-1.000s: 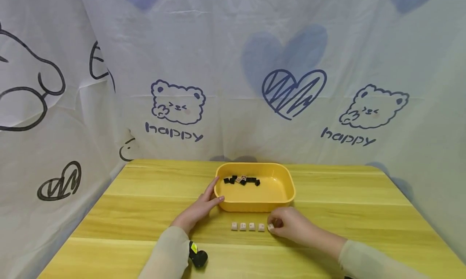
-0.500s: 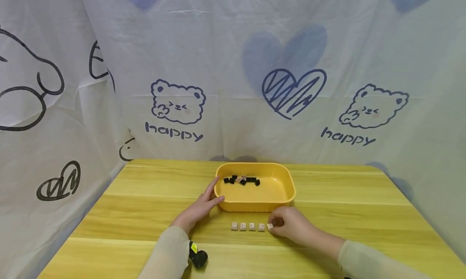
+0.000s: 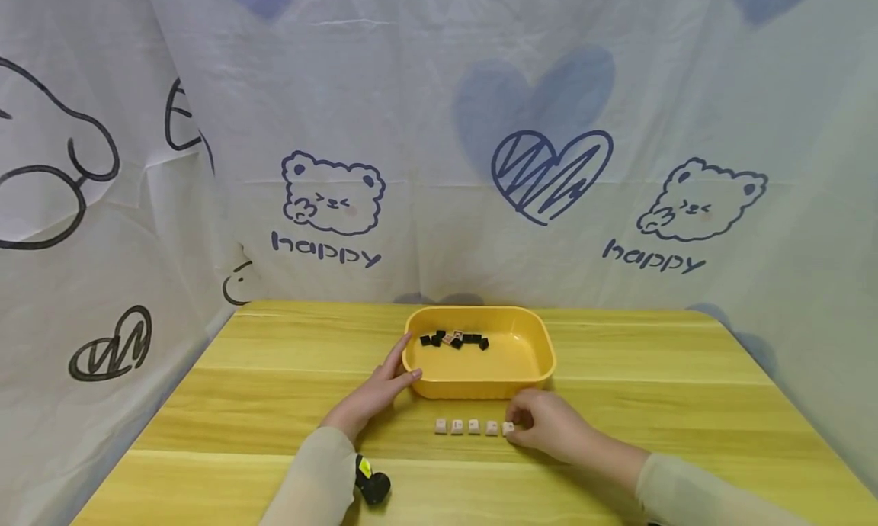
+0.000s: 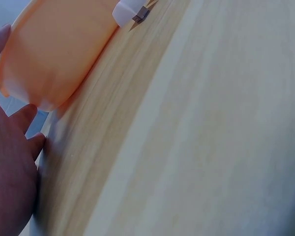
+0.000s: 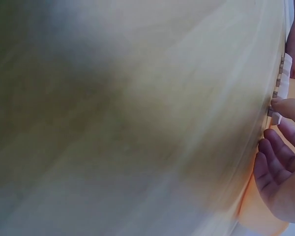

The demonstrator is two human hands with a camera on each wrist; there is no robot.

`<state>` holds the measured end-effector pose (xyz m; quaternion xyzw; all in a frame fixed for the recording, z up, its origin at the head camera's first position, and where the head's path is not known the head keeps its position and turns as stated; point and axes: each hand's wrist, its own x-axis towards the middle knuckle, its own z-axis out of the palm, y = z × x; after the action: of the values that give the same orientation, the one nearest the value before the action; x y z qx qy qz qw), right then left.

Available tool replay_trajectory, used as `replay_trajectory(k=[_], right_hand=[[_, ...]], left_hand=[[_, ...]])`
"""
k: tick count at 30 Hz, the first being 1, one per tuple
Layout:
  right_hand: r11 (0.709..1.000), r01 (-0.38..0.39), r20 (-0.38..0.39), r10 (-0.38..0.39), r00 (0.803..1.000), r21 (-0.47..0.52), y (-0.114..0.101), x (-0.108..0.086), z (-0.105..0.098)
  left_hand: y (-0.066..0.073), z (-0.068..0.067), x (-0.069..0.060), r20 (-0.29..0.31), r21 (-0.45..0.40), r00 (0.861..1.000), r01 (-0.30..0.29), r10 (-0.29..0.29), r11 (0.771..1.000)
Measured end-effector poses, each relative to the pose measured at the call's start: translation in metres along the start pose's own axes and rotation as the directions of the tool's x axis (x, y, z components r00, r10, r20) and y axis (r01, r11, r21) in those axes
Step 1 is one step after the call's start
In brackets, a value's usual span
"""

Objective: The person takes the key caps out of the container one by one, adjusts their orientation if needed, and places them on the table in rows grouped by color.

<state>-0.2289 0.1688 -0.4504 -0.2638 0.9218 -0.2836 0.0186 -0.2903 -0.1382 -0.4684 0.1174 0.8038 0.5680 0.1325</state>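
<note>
Two hands: left hand (image 3: 373, 394) spread against tray (image 3: 473, 389), right hand (image 3: 551, 425) pinching white keycap (image 3: 507, 428).

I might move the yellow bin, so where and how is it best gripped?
Grip the yellow bin by its raised rim at the short right end, probably best from the right, thumb outside, fingers inside: the left hand is at the left end, the dark pieces inside lie leftward, and the row of white keycaps lies before the near side.
</note>
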Motion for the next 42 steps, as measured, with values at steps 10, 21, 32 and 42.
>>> replay_trajectory(k=[10, 21, 32, 42], right_hand=[[1.0, -0.014, -0.004, 0.014, 1.0, -0.027, 0.001, -0.001, 0.001], [0.999, -0.003, 0.001, 0.003, 1.0, -0.047, 0.0, -0.002, 0.002], [0.994, 0.038, -0.038, -0.042, 0.998, -0.101, -0.004, -0.002, -0.006], [0.982, 0.135, -0.117, -0.151, 0.982, -0.129, -0.019, 0.007, -0.026]], left_hand=[[-0.003, 0.0, 0.001, 0.002, -0.004, 1.0, 0.012, -0.012, 1.0], [-0.004, -0.001, 0.002, 0.007, 0.005, 1.0, 0.012, -0.012, 1.0], [-0.004, -0.002, 0.001, 0.01, 0.006, 1.0, 0.02, -0.02, 1.0], [-0.002, -0.001, 0.0, 0.014, -0.015, 1.0, 0.026, -0.026, 1.0]])
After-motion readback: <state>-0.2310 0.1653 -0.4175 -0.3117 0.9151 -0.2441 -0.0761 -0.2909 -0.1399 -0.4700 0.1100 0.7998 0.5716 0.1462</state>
